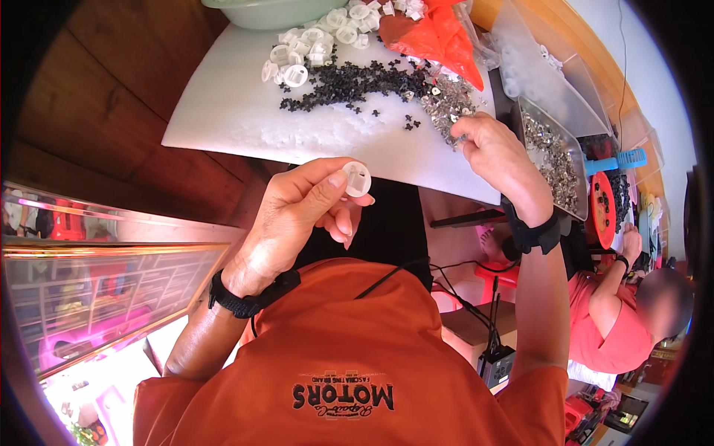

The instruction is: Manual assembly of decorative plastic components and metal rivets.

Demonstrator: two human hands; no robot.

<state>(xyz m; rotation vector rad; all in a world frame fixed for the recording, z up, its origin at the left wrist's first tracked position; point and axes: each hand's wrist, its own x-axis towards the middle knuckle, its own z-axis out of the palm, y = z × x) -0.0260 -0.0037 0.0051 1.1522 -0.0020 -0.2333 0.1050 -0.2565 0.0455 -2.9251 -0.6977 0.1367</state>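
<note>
Between thumb and fingers of my left hand (294,208) is a round white plastic piece (358,180) with a square raised middle, held up just off the board's near edge. My right hand (502,156) is at the right side of the white board (230,111), its fingers curled together at a heap of small shiny metal pieces (446,104). Whatever its fingertips pinch is too small to make out. Left of the metal heap spreads a pile of small black cross-shaped pieces (349,83). Behind those lie many more round white pieces (320,46).
A pale green basin (275,15) stands at the far edge, and a red plastic bag (439,41) lies far right. Beyond my right hand sits a metal tray (554,160) of metal pieces, near a blue-handled tool (616,161) and a red dish (602,212). A co-worker (613,320) sits at right.
</note>
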